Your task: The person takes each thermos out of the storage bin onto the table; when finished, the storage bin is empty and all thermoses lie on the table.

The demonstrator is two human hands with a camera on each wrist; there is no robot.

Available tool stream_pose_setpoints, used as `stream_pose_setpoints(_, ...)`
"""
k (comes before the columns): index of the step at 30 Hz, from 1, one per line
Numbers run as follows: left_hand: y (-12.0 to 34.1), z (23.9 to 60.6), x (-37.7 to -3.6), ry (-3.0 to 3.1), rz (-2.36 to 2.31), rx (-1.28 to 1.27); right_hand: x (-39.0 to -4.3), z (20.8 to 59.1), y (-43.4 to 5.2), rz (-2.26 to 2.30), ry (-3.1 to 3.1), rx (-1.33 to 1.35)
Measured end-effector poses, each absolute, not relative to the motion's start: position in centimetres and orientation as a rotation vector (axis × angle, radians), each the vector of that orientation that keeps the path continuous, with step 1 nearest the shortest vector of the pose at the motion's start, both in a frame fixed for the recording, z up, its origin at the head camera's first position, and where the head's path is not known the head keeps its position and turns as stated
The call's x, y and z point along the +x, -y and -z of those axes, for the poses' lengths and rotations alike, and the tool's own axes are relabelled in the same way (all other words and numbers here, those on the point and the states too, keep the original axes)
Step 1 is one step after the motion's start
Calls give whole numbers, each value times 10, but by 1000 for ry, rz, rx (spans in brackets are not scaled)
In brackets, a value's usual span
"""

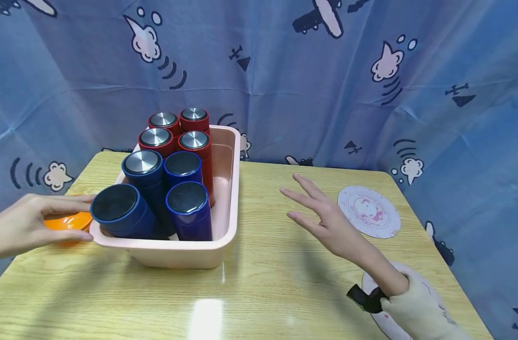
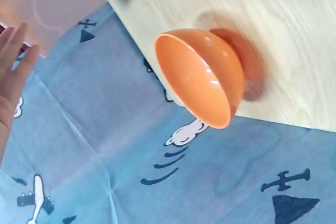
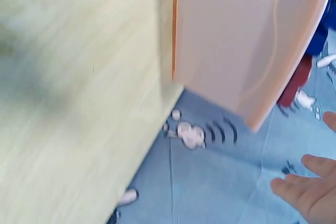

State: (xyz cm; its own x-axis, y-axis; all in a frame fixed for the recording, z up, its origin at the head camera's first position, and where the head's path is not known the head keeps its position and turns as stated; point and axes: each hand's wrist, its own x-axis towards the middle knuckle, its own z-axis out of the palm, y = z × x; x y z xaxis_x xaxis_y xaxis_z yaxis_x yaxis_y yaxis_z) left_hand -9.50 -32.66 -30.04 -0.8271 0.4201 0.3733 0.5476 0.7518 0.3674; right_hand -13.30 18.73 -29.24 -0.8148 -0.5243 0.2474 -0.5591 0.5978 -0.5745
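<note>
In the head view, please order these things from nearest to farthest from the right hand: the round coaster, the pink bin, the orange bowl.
From the right hand:
1. Round coaster, just to its right on the table.
2. Pink bin, to its left, holding the red and blue cans.
3. Orange bowl, beyond the bin at the table's left edge, by the left hand.

From my station I saw a pale wooden table (image 1: 259, 293) with a glossy top catching overhead light, backed on all sides by a blue curtain (image 1: 284, 85) printed with planes and clouds.
</note>
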Motion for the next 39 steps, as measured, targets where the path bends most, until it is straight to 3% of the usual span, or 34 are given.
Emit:
stream_pose_setpoints(13, 320, 299, -94, 2619, 703, -896, -139, 279, -137, -2088, 2641, 766)
stream_pose_setpoints(39, 315, 294, -93, 2684, 733, -798, -165, 270, -73, -2307, 2637, 1046)
